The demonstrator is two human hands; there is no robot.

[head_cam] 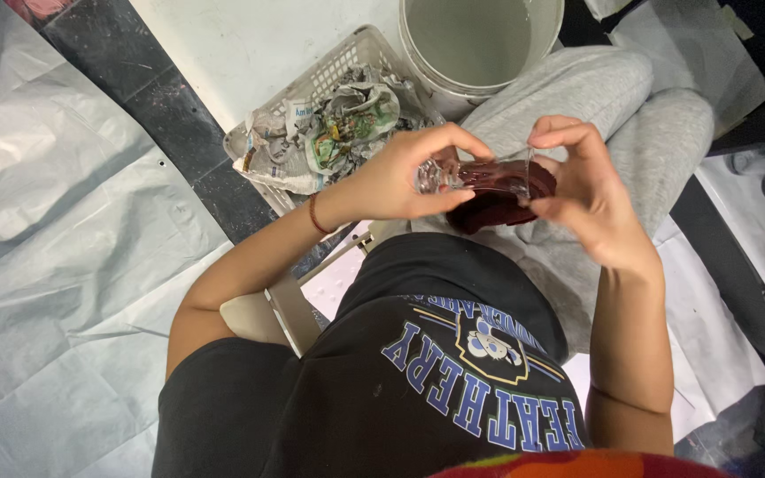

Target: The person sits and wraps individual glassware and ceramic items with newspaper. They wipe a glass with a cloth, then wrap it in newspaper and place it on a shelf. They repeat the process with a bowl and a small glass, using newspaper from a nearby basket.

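**Both hands held a clear glass piece over a dark red cloth**

Just right of the frame's centre, the left hand (405,177) was curled around a small clear glass object (440,175), thumb below and fingers arched over its top. The right hand (591,190) faced it from the right, its fingertips pinched on the far end of the same piece. A dark red cloth (498,202) lay bunched directly beneath and partly around the glass, pressed between the two hands; glare and the folds of cloth made the exact shape of the glass hard to read, though it might have been a small jar or tumbler. A thin reddish band (313,215) circled the left wrist.

The hands hovered above the person's lap, over grey trousers (613,97) that ran toward the upper right of the frame. At upper centre, just beyond the left hand, stood a white plastic basket (334,66) filled with crumpled newspaper (338,124). A white bucket (480,44) sat just beside it at the top edge, touching the knee. Pale plastic sheeting (64,221) covered the floor across the left half of the frame. A black printed shirt (400,389) filled the lower centre.
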